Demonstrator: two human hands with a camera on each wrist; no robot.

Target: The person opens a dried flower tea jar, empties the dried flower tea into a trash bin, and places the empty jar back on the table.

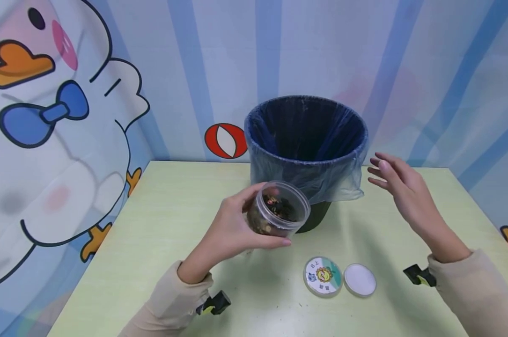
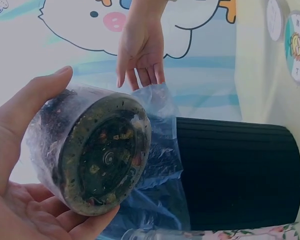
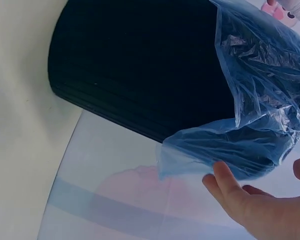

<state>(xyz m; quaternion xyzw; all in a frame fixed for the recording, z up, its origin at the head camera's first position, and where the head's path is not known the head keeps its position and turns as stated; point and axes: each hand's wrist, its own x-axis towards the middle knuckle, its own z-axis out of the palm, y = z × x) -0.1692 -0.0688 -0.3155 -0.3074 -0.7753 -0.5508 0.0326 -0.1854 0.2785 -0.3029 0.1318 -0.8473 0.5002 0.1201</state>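
Note:
My left hand [image 1: 237, 224] grips a clear plastic jar [image 1: 279, 210] round its side, tilted a little, with its mouth uncovered. Dark dried bits with some pink and pale pieces lie inside, and they also show through the jar's base [image 2: 107, 155] in the left wrist view. Behind the jar stands a black trash can [image 2: 235, 172] lined with a blue translucent bag [image 1: 304, 173] folded over its rim. My right hand [image 1: 405, 192] is held beside the can's right side, fingers loosely extended with nothing in them. In the right wrist view its fingertips [image 3: 222, 170] are close to the bag's hanging edge.
On the table [image 1: 186, 201] in front of the can lie a round printed lid [image 1: 322, 276] and a plain white disc [image 1: 360, 280], side by side. Small dark crumbs are scattered nearby. A cartoon-printed backdrop [image 1: 224, 70] stands behind the table.

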